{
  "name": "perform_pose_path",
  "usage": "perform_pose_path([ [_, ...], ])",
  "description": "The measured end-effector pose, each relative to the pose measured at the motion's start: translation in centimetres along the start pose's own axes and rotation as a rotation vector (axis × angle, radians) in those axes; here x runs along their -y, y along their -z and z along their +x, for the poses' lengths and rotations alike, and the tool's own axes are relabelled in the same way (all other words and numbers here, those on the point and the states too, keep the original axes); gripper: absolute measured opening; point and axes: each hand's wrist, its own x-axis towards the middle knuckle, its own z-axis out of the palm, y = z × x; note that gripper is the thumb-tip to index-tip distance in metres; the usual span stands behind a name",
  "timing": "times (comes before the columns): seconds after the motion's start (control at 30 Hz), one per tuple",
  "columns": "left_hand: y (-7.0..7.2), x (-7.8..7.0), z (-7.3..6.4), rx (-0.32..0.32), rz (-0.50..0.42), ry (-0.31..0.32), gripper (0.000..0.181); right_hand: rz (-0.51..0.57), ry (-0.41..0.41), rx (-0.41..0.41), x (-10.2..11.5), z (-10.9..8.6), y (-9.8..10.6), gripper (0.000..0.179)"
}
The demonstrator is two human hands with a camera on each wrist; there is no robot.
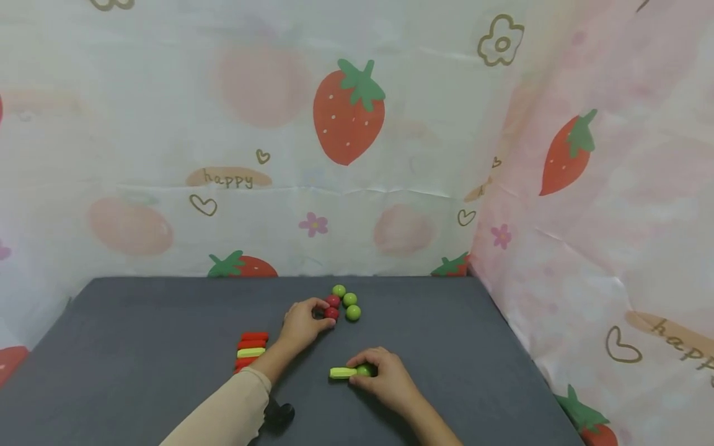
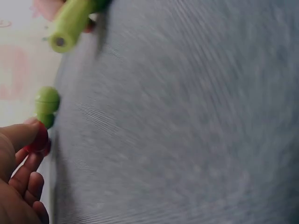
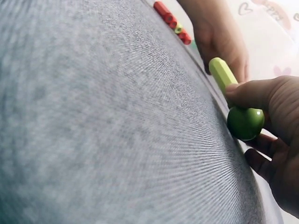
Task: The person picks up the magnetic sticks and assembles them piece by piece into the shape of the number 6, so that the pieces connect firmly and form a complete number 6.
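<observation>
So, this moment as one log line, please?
left hand: pinches nearer red ball | right hand: holds green ball and yellow-green stick, end to end | table: three more green balls, red sticks

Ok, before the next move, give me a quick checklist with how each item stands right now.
1. Right hand holding the green ball and yellow-green rod together: ok.
2. Rod's far end free for another piece: ok, nothing is attached there.
3. Ball and rod firmly joined: cannot tell, the thumb covers where they meet.
4. Left hand has a red ball between thumb and fingers: ok.
5. A hand free for anything else: not ok, both are occupied.
6. Full count of the spare rods: cannot tell, the sleeve may hide some in the head view.
</observation>
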Motion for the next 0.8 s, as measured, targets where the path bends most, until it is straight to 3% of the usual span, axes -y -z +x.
perform_pose_path([
  [0.13, 1.1, -0.4, -0.8, 0.002, -0.056, 0.024, 0.034, 0.002, 0.004, -0.003, -0.1, 0.0, -0.1, 0.022],
  [0.53, 4.1, -0.8, -4.6, 0.021, -0.004, -0.008, 0.031, -0.017, 0.022, -0.016, 0.1, -0.1, -0.2, 0.022],
  [0.8, 5.9, -0.4, -7.7, 0.075, -0.037, 0.063, 0.031, -0.029, 0.028, -0.024, 0.2, -0.2, -0.2, 0.022],
])
